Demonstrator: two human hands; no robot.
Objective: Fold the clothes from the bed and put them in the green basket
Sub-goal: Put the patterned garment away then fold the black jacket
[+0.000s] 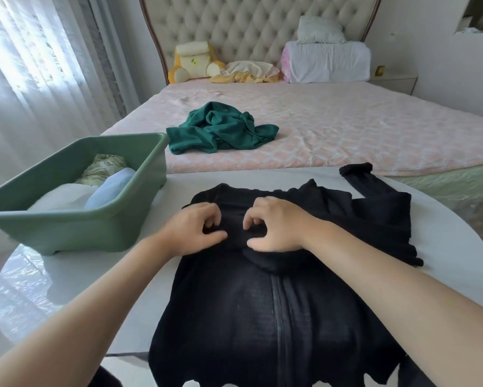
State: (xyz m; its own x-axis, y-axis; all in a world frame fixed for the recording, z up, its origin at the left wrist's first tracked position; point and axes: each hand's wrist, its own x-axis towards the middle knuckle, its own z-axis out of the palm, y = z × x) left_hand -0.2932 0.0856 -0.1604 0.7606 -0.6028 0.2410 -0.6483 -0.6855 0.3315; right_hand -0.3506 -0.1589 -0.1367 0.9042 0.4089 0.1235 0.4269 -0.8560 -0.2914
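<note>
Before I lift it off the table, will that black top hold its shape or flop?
Probably flops: the black top hangs over the table edge and bunches where the left hand and right hand pinch it. Likely light, as the knit looks thin. Its far sleeve would probably dangle.

Hands pinch the black garment beside the green basket.
The black garment lies spread flat, a sleeve trailing right of where the left hand and right hand pinch its fabric. The green basket, holding pale cloths, stands just left of the grip; a crumpled green garment lies on the bed well beyond it.
</note>
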